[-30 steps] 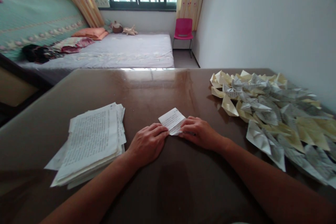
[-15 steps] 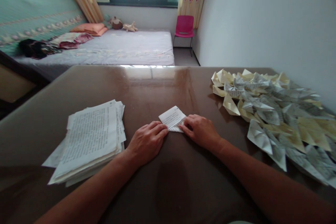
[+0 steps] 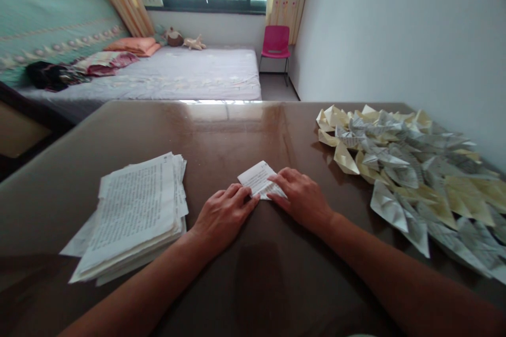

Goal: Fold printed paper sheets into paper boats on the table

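Note:
A small folded sheet of printed paper [image 3: 258, 175] lies on the brown table between my two hands. My left hand [image 3: 224, 212] grips its lower left corner, fingers curled and thumb at the near edge. On the other side my right hand [image 3: 302, 195] has the right part of the paper between thumb and fingers. Its fingertips lie over the printed face, and the paper's right corner is partly hidden beneath them.
To the left lies a stack of printed sheets [image 3: 130, 210] with uneven edges. A large pile of folded paper boats [image 3: 395, 163], white and yellowish, covers the table's right side near the wall. Beyond the table [image 3: 221, 142] are a bed [image 3: 205, 71] and a pink chair [image 3: 275, 42].
My right hand's fingers have moved further over the paper and slightly upward. The left thumb has slid a little right along the near edge. The view has shifted slightly.

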`<state>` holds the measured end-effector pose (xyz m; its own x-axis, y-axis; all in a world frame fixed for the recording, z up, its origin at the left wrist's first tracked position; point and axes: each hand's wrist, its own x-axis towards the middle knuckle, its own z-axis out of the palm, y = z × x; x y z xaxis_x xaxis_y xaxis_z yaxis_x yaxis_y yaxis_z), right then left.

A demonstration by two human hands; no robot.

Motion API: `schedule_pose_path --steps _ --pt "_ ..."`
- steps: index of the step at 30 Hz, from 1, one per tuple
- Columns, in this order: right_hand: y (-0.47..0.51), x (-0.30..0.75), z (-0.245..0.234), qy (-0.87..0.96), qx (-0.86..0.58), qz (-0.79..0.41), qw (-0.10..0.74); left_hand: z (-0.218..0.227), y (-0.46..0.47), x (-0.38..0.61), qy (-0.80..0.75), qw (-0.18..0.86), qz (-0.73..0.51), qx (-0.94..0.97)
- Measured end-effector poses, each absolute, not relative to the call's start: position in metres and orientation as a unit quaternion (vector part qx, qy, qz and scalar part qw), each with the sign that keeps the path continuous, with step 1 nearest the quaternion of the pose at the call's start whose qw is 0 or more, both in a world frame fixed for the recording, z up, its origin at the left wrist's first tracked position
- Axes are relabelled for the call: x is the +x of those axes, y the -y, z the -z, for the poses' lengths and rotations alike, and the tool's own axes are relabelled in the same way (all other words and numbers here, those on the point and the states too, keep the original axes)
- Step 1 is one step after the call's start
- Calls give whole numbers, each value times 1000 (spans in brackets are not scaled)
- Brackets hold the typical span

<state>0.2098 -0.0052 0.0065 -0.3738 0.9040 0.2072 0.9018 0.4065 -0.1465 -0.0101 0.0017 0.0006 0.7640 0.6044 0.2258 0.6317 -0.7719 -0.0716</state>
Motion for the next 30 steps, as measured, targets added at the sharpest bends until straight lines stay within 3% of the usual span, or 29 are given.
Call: schedule_pose_path --steps 6,13,19,30 --pt "27 200 -23 894 -446 35 29 -1 -2 -10 338 67 88 -935" --pt "42 204 -37 852 -517 52 -66 -3 -1 -9 337 56 101 -934" --pt "29 200 -35 846 -529 68 -9 1 -7 -14 332 44 126 -934" --pt "6 213 -19 847 -525 78 12 1 -19 -21 343 55 154 -925"
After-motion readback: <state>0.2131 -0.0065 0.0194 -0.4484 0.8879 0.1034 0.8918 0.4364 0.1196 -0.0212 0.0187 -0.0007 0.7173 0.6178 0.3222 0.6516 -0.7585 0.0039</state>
